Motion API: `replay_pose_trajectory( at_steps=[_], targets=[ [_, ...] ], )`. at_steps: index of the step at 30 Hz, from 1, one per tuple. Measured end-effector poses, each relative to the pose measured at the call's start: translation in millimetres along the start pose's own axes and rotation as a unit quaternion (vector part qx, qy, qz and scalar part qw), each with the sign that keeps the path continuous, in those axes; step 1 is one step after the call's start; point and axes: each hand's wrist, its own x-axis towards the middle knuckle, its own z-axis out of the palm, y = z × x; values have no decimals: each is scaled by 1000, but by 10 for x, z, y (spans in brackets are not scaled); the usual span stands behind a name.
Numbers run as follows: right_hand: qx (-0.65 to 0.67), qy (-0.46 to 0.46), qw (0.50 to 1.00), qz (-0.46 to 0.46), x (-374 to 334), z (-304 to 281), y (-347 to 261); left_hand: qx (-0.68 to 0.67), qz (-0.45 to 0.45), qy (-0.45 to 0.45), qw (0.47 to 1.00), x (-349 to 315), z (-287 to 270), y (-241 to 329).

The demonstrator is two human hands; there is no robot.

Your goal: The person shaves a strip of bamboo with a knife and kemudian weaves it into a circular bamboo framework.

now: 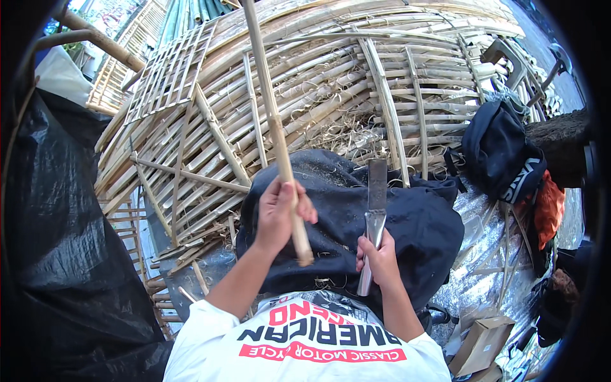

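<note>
Fingers [309,209] partly hidden, left hand [273,215] grips a bamboo pole [279,140], top cropped.

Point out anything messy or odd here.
Curly pale shavings lie in a loose tangle over the bamboo strips ahead, with a few bits on the black cloth; they look like litter against the long strips. The held pole and blade show no obvious damage.

An apparently outdoor bamboo workshop: piled split strips [304,95], curled shavings [344,132], lattice panel [170,75], metal-handled blade [377,188].
</note>
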Motion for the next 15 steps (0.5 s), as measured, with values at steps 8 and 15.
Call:
replay_pose_trajectory(
  at_steps=[8, 15],
  targets=[
    [44, 12, 996, -80, -168, 33, -87, -68, 27, 42, 996, 65, 213, -455],
    [74, 102, 988, -94, 27, 13, 11, -34, -7, 107, 994, -20, 96, -712]
  ],
)
